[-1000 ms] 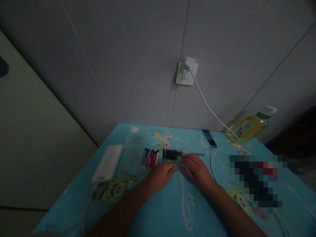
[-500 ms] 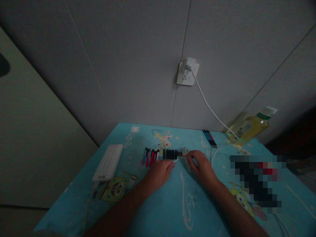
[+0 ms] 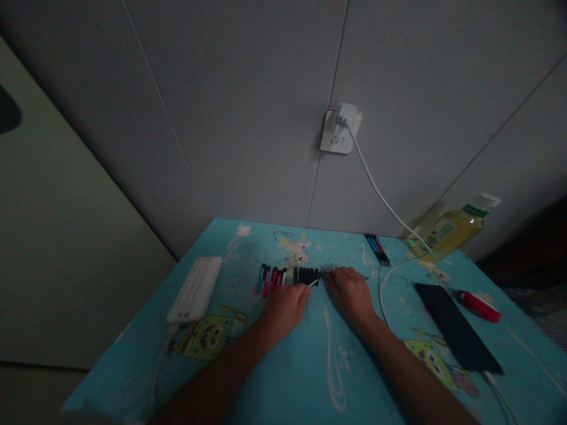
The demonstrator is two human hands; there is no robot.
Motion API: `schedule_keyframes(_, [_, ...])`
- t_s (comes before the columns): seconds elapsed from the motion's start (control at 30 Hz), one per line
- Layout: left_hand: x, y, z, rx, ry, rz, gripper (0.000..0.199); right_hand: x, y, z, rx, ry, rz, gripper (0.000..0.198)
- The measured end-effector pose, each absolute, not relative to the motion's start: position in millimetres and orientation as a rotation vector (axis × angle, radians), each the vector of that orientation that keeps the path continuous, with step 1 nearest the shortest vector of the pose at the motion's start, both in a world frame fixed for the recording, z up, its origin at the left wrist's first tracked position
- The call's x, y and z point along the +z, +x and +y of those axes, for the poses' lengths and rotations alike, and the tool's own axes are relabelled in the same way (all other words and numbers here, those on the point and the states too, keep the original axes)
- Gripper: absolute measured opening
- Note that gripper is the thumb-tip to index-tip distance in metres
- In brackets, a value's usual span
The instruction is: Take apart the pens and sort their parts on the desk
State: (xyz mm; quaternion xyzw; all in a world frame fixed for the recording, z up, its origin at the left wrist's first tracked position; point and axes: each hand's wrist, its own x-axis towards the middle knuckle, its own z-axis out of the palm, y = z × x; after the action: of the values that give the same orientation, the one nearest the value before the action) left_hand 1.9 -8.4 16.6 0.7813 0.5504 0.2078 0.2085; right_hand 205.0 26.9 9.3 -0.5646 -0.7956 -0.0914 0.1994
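Note:
My left hand [image 3: 287, 304] is closed, with a thin white stick [image 3: 313, 283] pinched at its fingertips and pointing right. My right hand [image 3: 352, 295] lies low on the table, fingers bent together beside some small dark pieces [image 3: 323, 275]; whether it holds any is hidden. Between the hands runs a row of short black cylinders [image 3: 306, 276], side by side. Left of it lie several short blue, red and white pen barrels [image 3: 271, 280] with dark ends. Thin dark tips show around my right hand, too blurred to name.
Several pens [image 3: 377, 249] lie together at the back. A yellow liquid bottle [image 3: 456, 230] leans by the wall. A white power bank [image 3: 195, 289] is on the left; a dark flat device [image 3: 458, 327] and red object [image 3: 479, 306] are right. A white cable [image 3: 372, 182] hangs from the socket.
My right hand has moved slightly left and flattened over the thin metallic sticks, which it now mostly covers. My left hand has barely moved and still pinches the white stick.

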Motion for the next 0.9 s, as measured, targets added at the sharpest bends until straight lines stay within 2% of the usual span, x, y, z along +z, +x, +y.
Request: schedule_keyframes(0.9, [17.5, 1.9, -9.8, 0.552, 2.175, 1.518, 0.043, 2.9, 205.3, 27.6, -0.221, -1.463, -2.293, 0.015])
